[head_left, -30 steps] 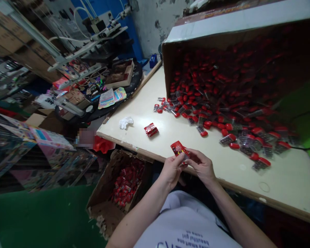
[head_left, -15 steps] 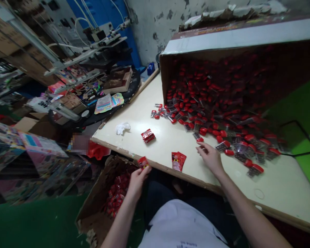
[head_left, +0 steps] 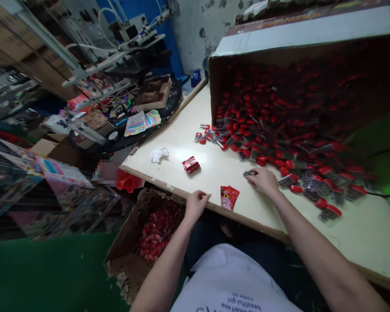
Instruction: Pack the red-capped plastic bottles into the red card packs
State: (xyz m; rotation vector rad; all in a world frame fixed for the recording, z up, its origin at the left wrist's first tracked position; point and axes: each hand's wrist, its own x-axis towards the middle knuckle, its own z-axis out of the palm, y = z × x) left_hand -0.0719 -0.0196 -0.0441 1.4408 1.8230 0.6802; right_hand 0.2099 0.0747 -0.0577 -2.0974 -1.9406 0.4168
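Observation:
Over the table's front edge, my left hand (head_left: 195, 205) is empty, its fingers stretched apart toward the right. My right hand (head_left: 264, 182) pinches a small clear container (head_left: 248, 173) with dark contents just above the tabletop; its other end is hidden by the fingers. Between the hands lie a couple of flat red printed packets (head_left: 229, 197), overlapping. A bundle of red packets (head_left: 190, 165) rests farther back. To the right of my right hand, many clear containers with red caps (head_left: 289, 178) spill across the table.
A large cardboard box (head_left: 279, 37) lies on its side, its mouth full of red-capped containers. Below the table's left edge stands an open carton (head_left: 123, 249) with red packets inside. A crumpled white tissue (head_left: 159, 154) lies at left. Beyond is a machine with a round black table (head_left: 172, 104).
My left hand has let go of the red packet and moved right and up to the table edge. My right hand has closed on a clear container and drawn it slightly away from the pile.

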